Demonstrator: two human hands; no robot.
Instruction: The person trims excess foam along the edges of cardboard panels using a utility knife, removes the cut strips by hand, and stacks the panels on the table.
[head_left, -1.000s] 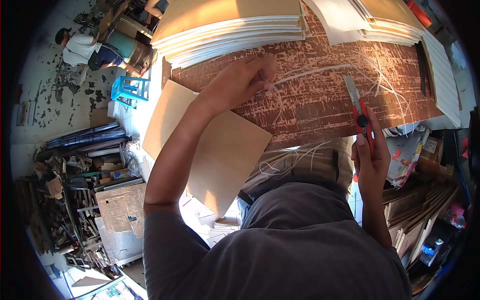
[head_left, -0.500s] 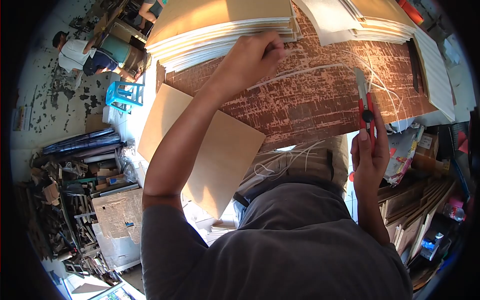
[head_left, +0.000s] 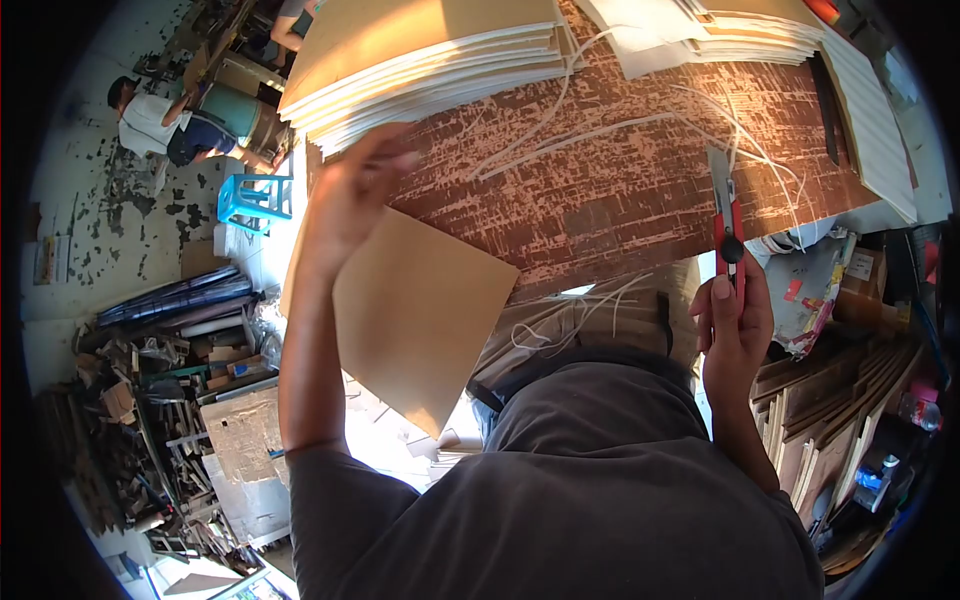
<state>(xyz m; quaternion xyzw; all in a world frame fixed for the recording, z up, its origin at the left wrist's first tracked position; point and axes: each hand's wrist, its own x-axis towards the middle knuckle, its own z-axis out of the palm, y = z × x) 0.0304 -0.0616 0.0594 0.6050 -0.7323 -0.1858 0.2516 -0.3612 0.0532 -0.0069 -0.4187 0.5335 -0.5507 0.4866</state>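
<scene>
My left hand [head_left: 352, 200] is raised over the left end of the workbench, beside a brown board [head_left: 430, 305]. Its fingers are slightly blurred and apart, with nothing seen in them. The board lies askew across the bench's near left edge. My right hand [head_left: 738, 330] grips a red utility knife [head_left: 729, 232], its blade out and pointing away from me over the bench's near edge. Thin white strips [head_left: 590, 135] lie curled on the scratched brown benchtop [head_left: 620, 215]. Beyond my left hand rises a stack of boards [head_left: 430, 70] with white edges.
Another stack of boards [head_left: 765, 45] stands at the back right, with a white panel [head_left: 870, 130] along the right end. A blue stool [head_left: 250, 200] and a stooping person [head_left: 150, 122] are at left. Scrap wood [head_left: 150, 420] piles up on the left; more boards [head_left: 830, 400] lean at right.
My left hand has moved left and toward me, from the stack's near edge to beside the board, its fingers loosening. A white strip now lies curved where it was. The right hand barely moved.
</scene>
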